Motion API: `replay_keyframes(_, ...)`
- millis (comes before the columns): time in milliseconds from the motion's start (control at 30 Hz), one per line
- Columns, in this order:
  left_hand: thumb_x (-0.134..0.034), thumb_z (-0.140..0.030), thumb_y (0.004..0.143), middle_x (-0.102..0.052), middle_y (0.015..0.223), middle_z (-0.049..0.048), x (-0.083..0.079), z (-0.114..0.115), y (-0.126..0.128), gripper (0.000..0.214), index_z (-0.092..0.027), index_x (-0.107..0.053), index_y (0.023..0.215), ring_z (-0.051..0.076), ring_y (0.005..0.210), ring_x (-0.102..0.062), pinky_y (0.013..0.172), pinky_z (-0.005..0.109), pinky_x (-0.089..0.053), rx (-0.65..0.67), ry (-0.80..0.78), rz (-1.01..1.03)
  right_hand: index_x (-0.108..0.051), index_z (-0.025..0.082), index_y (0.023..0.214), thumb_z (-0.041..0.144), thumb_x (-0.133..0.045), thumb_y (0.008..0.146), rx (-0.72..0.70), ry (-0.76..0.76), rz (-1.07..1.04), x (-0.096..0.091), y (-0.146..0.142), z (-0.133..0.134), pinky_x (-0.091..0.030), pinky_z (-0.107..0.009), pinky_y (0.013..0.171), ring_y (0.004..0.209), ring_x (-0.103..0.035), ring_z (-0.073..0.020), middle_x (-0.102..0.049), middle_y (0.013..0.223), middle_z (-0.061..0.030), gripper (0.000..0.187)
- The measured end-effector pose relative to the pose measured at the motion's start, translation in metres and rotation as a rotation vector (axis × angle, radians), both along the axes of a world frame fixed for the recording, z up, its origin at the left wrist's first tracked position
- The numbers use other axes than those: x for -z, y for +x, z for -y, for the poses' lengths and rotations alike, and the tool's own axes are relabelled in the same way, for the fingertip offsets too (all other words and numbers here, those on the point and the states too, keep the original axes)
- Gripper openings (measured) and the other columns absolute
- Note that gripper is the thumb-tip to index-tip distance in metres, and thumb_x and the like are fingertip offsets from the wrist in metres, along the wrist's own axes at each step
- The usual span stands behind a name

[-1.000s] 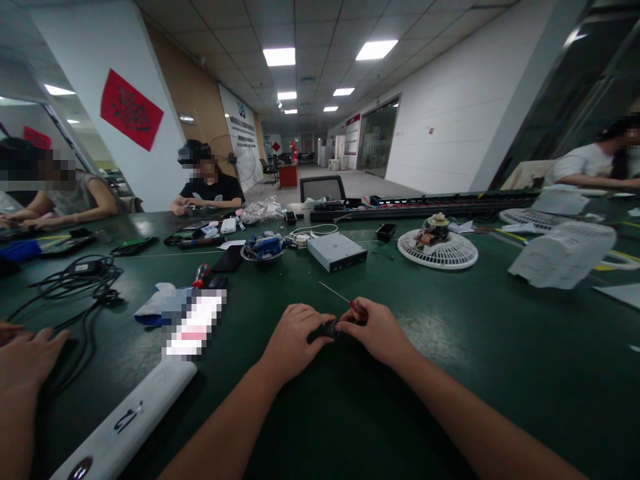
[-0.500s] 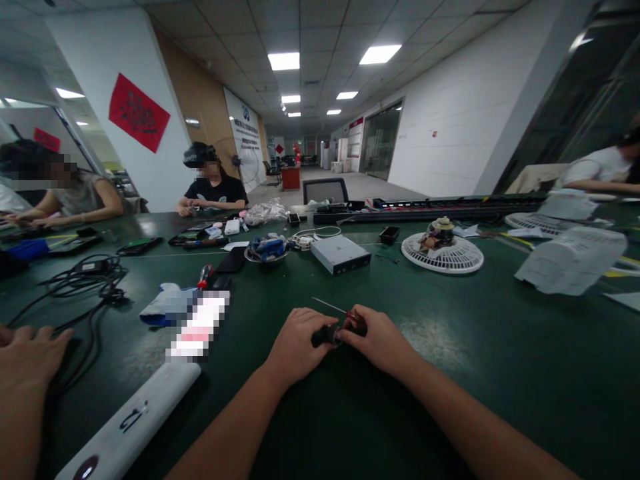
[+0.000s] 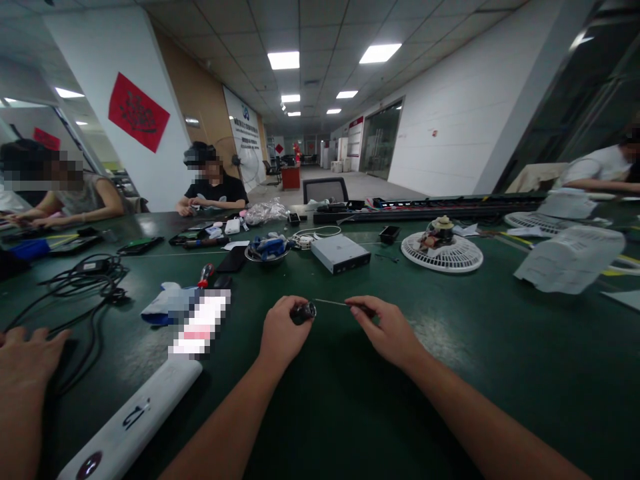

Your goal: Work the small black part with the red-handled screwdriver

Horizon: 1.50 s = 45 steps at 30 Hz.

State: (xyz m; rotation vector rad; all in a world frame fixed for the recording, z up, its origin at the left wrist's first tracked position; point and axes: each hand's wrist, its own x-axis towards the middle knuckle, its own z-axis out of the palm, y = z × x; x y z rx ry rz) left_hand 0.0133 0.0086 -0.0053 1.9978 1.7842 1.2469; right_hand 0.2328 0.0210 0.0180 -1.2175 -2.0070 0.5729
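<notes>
My left hand (image 3: pixel 283 331) is closed around a small black cylindrical part (image 3: pixel 303 311), held just above the green table (image 3: pixel 350 400). My right hand (image 3: pixel 385 328) pinches a thin screwdriver (image 3: pixel 333 303) whose metal shaft points left, its tip at the open end of the black part. Both hands hover over the table's middle, a short gap between them.
A grey drive box (image 3: pixel 340 253), a white fan grille with a motor (image 3: pixel 442 250), a metal bowl of parts (image 3: pixel 266 248), black cables (image 3: pixel 85 280), a red-handled screwdriver (image 3: pixel 205 275) and a white panel (image 3: pixel 130 420) lie around. Another person's hand (image 3: pixel 25 360) rests at left. Other people sit further off.
My hands have drawn apart and lifted a little. The screwdriver, which pointed up and away to the left, now lies level with its tip at the black part.
</notes>
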Motion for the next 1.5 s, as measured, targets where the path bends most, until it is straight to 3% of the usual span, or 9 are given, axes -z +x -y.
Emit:
replay_keyframes(167, -0.071, -0.012, 0.071, -0.066, 0.091, 0.0023, 0.0, 0.0, 0.001, 0.022, -0.021, -0.067, 0.09, 0.018, 0.083, -0.062, 0.073, 0.032, -0.05, 0.056, 0.034, 0.023, -0.07, 0.02, 0.104, 0.025, -0.051, 0.089, -0.052, 0.036, 0.077, 0.001, -0.002, 0.002, -0.048, -0.03, 0.07, 0.078, -0.063, -0.0179, -0.069, 0.091, -0.0057, 0.025)
replay_keyframes(367, -0.069, -0.006, 0.069, -0.064, 0.09, 0.0012, -0.001, 0.001, 0.002, 0.023, -0.02, -0.067, 0.087, 0.017, 0.082, -0.062, 0.074, 0.03, -0.05, 0.117, 0.071, 0.025, -0.071, 0.021, 0.104, 0.025, -0.051, 0.089, -0.012, 0.108, 0.169, 0.001, -0.002, 0.003, -0.046, -0.031, 0.068, 0.075, -0.061, -0.0187, -0.067, 0.084, -0.0047, 0.025)
replay_keyframes(533, -0.068, -0.004, 0.069, -0.064, 0.09, 0.0011, -0.002, 0.003, 0.004, 0.025, -0.021, -0.067, 0.087, 0.017, 0.083, -0.062, 0.075, 0.03, -0.049, 0.154, 0.088, 0.01, -0.07, 0.02, 0.097, 0.023, -0.051, 0.087, -0.052, 0.095, 0.07, -0.002, -0.002, 0.006, -0.046, -0.029, 0.067, 0.075, -0.063, -0.0168, -0.07, 0.089, -0.0039, 0.021)
replay_keyframes(667, -0.068, -0.006, 0.072, -0.064, 0.092, 0.0017, -0.003, 0.004, 0.005, 0.024, -0.021, -0.066, 0.09, 0.018, 0.085, -0.062, 0.076, 0.031, -0.049, 0.179, 0.107, -0.01, -0.07, 0.02, 0.099, 0.025, -0.05, 0.087, 0.034, 0.092, 0.101, -0.004, -0.003, 0.006, -0.046, -0.03, 0.069, 0.077, -0.063, -0.018, -0.071, 0.092, -0.005, 0.024)
replay_keyframes(800, -0.067, -0.007, 0.072, -0.064, 0.093, 0.0021, -0.004, 0.006, 0.005, 0.023, -0.021, -0.067, 0.09, 0.018, 0.085, -0.062, 0.076, 0.032, -0.05, 0.181, 0.089, -0.025, -0.07, 0.019, 0.092, 0.026, -0.051, 0.085, 0.022, 0.047, 0.138, -0.009, -0.001, 0.008, -0.045, -0.03, 0.066, 0.072, -0.062, -0.018, -0.07, 0.083, -0.004, 0.022)
replay_keyframes(967, -0.069, -0.012, 0.074, -0.065, 0.095, 0.0031, -0.005, 0.007, 0.007, 0.022, -0.021, -0.067, 0.093, 0.019, 0.087, -0.063, 0.077, 0.033, -0.052, 0.202, 0.064, -0.009, -0.069, 0.018, 0.09, 0.027, -0.048, 0.088, -0.012, -0.027, 0.012, -0.01, 0.0, 0.009, -0.045, -0.028, 0.06, 0.062, -0.06, -0.0165, -0.068, 0.072, -0.0026, 0.023)
replay_keyframes(1133, -0.069, -0.01, 0.073, -0.065, 0.096, 0.0031, -0.004, 0.007, 0.007, 0.024, -0.021, -0.067, 0.094, 0.019, 0.088, -0.063, 0.078, 0.033, -0.052, 0.191, 0.074, -0.029, -0.069, 0.019, 0.089, 0.029, -0.049, 0.086, 0.077, 0.026, 0.103, -0.011, 0.0, 0.009, -0.043, -0.029, 0.061, 0.068, -0.062, -0.0184, -0.07, 0.078, -0.0043, 0.023)
replay_keyframes(1333, -0.067, -0.009, 0.074, -0.065, 0.094, 0.0024, -0.006, 0.008, 0.008, 0.023, -0.022, -0.067, 0.093, 0.018, 0.087, -0.063, 0.079, 0.033, -0.051, 0.201, 0.078, -0.03, -0.069, 0.019, 0.089, 0.029, -0.048, 0.088, -0.01, 0.002, 0.067, -0.011, 0.001, 0.009, -0.042, -0.028, 0.058, 0.06, -0.06, -0.0161, -0.068, 0.07, -0.0019, 0.023)
replay_keyframes(1500, -0.067, -0.009, 0.073, -0.065, 0.094, 0.0026, -0.007, 0.007, 0.008, 0.023, -0.022, -0.068, 0.093, 0.019, 0.088, -0.063, 0.081, 0.033, -0.051, 0.16, 0.077, -0.037, -0.07, 0.02, 0.093, 0.03, -0.049, 0.089, 0.084, 0.037, 0.154, -0.007, -0.002, 0.008, -0.044, -0.029, 0.063, 0.072, -0.064, -0.0192, -0.072, 0.083, -0.0046, 0.024)
